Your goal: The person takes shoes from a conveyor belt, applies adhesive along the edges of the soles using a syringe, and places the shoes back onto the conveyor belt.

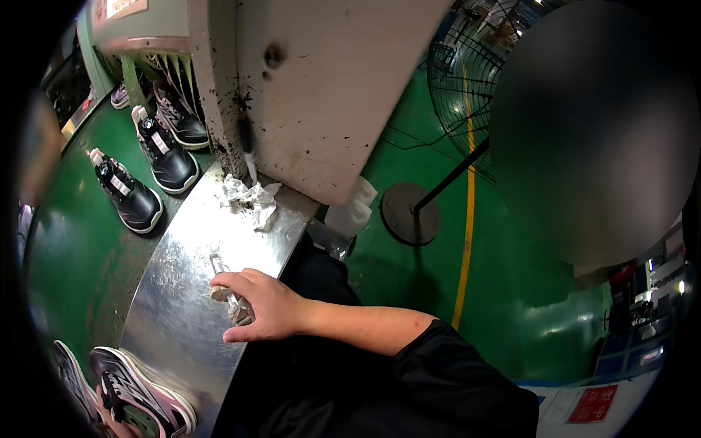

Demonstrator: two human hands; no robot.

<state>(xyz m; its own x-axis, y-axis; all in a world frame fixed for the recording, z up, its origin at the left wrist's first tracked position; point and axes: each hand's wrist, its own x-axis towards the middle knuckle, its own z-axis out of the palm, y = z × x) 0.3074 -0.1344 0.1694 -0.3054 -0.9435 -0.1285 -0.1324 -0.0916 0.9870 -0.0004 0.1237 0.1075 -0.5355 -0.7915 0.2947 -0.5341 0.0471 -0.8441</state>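
Observation:
My right hand (266,306) comes in from the right above the metal tabletop (175,285). Its fingers and thumb curl round a small tool with a pale, wrapped-looking handle (239,309); a narrow light tip (215,263) sticks out past the fingers. What kind of tool this is, I cannot make out. At the lower left, a dark shoe with pinkish edges (146,390) is tilted over the table's corner. Part of my left hand (115,425) shows against that shoe, gripping it; most of its fingers are hidden.
Black shoes with white soles (131,201) stand on the green surface to the left, and another shoe (69,376) lies below them. Crumpled white paper (252,203) rests at the table's far end, beside a grey machine panel (314,95). A stand fan (410,212) is on the right.

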